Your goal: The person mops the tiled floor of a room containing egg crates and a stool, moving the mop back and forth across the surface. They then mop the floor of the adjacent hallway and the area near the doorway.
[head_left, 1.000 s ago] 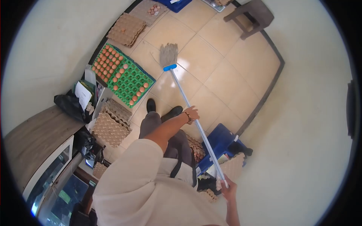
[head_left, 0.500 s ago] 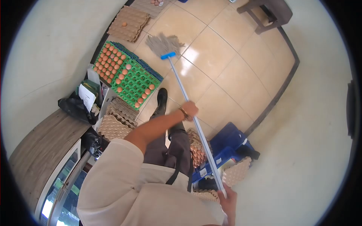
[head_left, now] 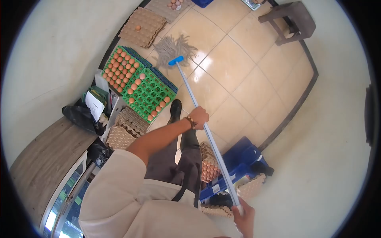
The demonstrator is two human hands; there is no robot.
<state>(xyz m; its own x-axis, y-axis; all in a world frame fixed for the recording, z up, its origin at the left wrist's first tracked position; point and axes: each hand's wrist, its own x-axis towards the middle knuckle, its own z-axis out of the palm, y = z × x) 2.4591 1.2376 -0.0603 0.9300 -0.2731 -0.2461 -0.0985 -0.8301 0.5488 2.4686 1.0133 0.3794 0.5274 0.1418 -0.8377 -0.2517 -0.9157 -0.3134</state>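
A mop (head_left: 214, 148) with a pale handle, a blue head clamp and grey strands runs diagonally across the view. Its strands (head_left: 168, 47) lie spread on the tiled floor. My left hand (head_left: 198, 118), with a bracelet at the wrist, is wrapped round the middle of the handle. Near the handle's upper end, at the bottom of the view, my right hand (head_left: 243, 219) grips it too; some of its fingers are hidden. Left of the handle, green egg trays (head_left: 149, 95) hold brown eggs, some cups bare.
Cardboard egg trays (head_left: 143, 25) lie beyond the green ones. More cardboard trays (head_left: 121, 137) are stacked beside a wooden-topped cabinet (head_left: 51, 158). Blue crates (head_left: 242, 152) and a tray of eggs (head_left: 209, 170) stand by my legs. A brown stool (head_left: 291, 22) is at the far right.
The mop strands have fanned out wider on the floor while both hands keep their hold. The view has shifted slightly, so the surroundings appear lower and further right.
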